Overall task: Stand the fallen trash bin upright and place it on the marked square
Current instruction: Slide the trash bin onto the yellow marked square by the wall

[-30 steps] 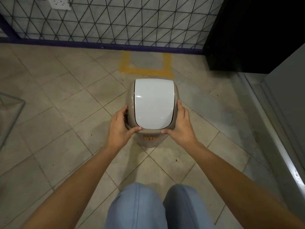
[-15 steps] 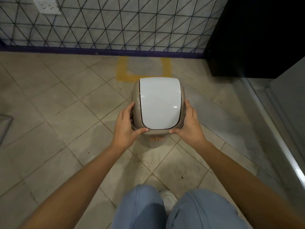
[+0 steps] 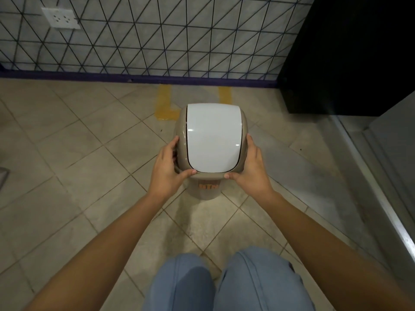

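The trash bin (image 3: 212, 140) is upright, beige with a white swing lid and an orange label on its near side. My left hand (image 3: 167, 170) grips the left side of its rim, thumb on the near edge. My right hand (image 3: 250, 170) grips the right side the same way. The yellow marked square (image 3: 165, 104) is painted on the floor by the wall, straight behind the bin. The bin hides the square's near edge and middle. Whether the bin's base touches the floor I cannot tell.
A tiled wall with a black triangle pattern (image 3: 157, 37) and a purple baseboard runs behind the square. A black cabinet (image 3: 348, 55) stands at the right, with a metal threshold rail (image 3: 386, 198) below it. My knees in blue trousers (image 3: 224, 283) are at the bottom.
Both hands have carried the bin forward toward the wall. It now covers more of the yellow square than before, and the view has closed in on the wall.
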Demonstrator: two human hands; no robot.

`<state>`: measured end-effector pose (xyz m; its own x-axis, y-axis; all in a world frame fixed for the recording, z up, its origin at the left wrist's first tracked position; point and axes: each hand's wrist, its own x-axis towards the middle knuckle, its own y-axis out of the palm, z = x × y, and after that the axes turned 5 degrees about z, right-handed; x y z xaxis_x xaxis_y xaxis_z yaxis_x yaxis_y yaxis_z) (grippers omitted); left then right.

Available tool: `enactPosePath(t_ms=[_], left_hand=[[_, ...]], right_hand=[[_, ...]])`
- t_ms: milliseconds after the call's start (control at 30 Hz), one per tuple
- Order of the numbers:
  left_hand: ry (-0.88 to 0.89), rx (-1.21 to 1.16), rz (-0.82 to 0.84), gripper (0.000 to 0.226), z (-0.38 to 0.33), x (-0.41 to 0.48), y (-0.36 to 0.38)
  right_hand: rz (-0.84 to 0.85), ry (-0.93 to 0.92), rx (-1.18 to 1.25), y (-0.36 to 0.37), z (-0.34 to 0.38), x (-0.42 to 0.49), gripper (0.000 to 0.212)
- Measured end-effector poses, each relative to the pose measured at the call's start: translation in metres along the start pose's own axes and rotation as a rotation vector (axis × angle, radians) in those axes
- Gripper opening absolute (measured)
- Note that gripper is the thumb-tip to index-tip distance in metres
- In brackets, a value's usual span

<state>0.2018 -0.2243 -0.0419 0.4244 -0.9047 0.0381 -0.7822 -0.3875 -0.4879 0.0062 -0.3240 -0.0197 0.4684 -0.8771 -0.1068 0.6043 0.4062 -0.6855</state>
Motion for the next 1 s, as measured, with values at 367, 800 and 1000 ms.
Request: enactPosePath(t_ms=[367,800,1000], left_hand=[[-0.022,0.045,-0.024,0.098,-0.001,0.037,0.005],[-0.068,0.099,-0.042,0.091,-0.004,0.078,0.008],[-0.067,0.066,-0.032,0.088,-0.002,0.097,0.009]], right_hand=[[-0.02,-0.015,0.0,-0.002,-0.003,0.042,0.125],[0.0,-0.003,0.122,-0.016,-0.014,0.084,0.109],[0.019,-0.021,0.126,-0.016,-0.017,0.102,0.108]])
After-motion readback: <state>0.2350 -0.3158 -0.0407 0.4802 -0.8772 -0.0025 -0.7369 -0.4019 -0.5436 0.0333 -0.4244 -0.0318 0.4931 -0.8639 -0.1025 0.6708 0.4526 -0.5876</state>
